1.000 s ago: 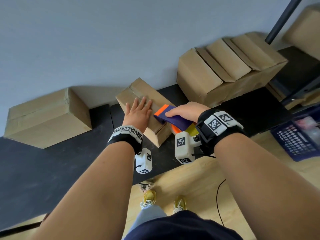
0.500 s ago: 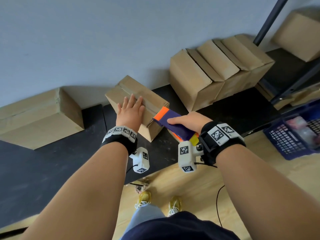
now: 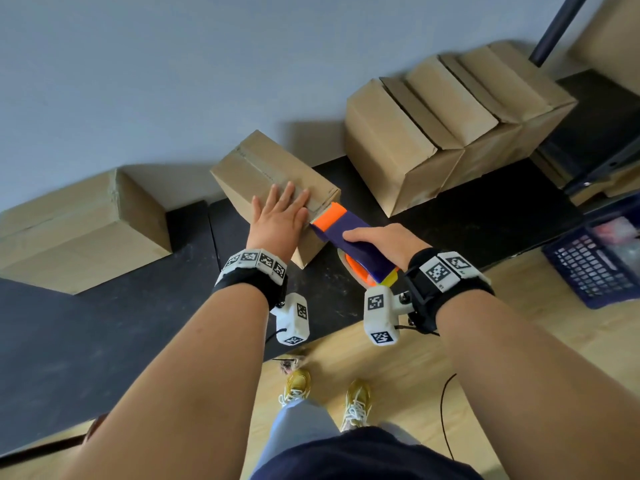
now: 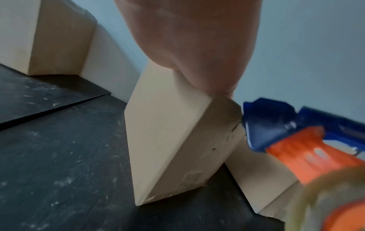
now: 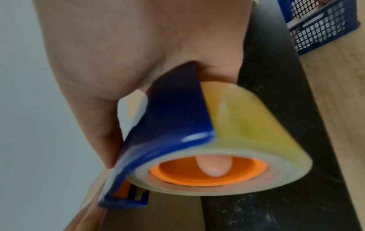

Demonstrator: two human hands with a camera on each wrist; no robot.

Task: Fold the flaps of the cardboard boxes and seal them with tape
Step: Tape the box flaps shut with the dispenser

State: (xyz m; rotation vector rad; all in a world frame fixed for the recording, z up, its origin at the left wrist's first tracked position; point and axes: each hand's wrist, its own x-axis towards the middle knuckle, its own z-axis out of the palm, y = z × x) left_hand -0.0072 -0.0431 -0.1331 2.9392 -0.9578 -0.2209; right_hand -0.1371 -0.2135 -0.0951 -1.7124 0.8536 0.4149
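Head view:
Left hand (image 3: 277, 223): flat, fingers straight, pressing on top of the small cardboard box (image 3: 266, 168) at its near end.
Small cardboard box: flaps folded shut, standing on the black desk (image 3: 104, 323), under the left hand's palm and reaching beyond its fingertips.
Right hand (image 3: 384, 242): curled round the tape dispenser (image 3: 349, 237), its orange nose touching the box's near edge just right of the left hand.
Other boxes: one large box (image 3: 79, 230) well left of the left hand, a row of open-flapped boxes (image 3: 443, 126) beyond the right hand.
Blue crate (image 3: 595, 265): on the floor, right of the right hand.

Left wrist view:
Left hand (image 4: 189, 46): palm down on the box (image 4: 168, 148) top corner.
Dispenser (image 4: 276, 128): blue nose against the box's upper edge, right of the hand.

Right wrist view:
Right hand (image 5: 118, 62): gripping the blue dispenser (image 5: 168, 117); a fingertip shows inside the orange core.
Tape roll (image 5: 247, 128): yellowish, clear, mounted below the palm.
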